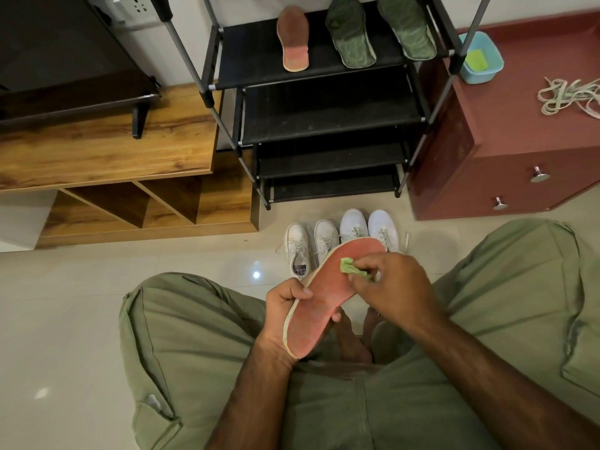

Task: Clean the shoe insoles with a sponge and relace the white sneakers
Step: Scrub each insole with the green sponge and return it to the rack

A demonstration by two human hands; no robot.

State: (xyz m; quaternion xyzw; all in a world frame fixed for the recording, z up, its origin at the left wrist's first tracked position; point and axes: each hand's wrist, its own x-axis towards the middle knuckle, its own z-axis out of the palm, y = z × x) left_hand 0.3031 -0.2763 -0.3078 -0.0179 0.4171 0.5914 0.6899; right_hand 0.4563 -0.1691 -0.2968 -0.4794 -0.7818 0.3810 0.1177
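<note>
Black metal-framed shoe rack (324, 105) stands against the wall, four fabric shelves, dust specks on the second. Left of the rack, touching its frame: wooden TV unit (107, 151), with open slanted compartments (110, 203) below its top. A black television (65, 53) rests on the unit, one foot (140, 120) visible. Wall socket (138, 6) above, left of the rack. Right of the rack: maroon cabinet (506, 125), two drawers, each with a metal knob (538, 174). Glossy tiled floor (81, 287) before the rack.

Glossy beige tiled floor (81, 303) with bright light reflections, black tiered shoe rack (324, 125) against white wall (535, 4), wooden cabinet (113, 151) at left, maroon drawer unit (503, 177) at right.
</note>
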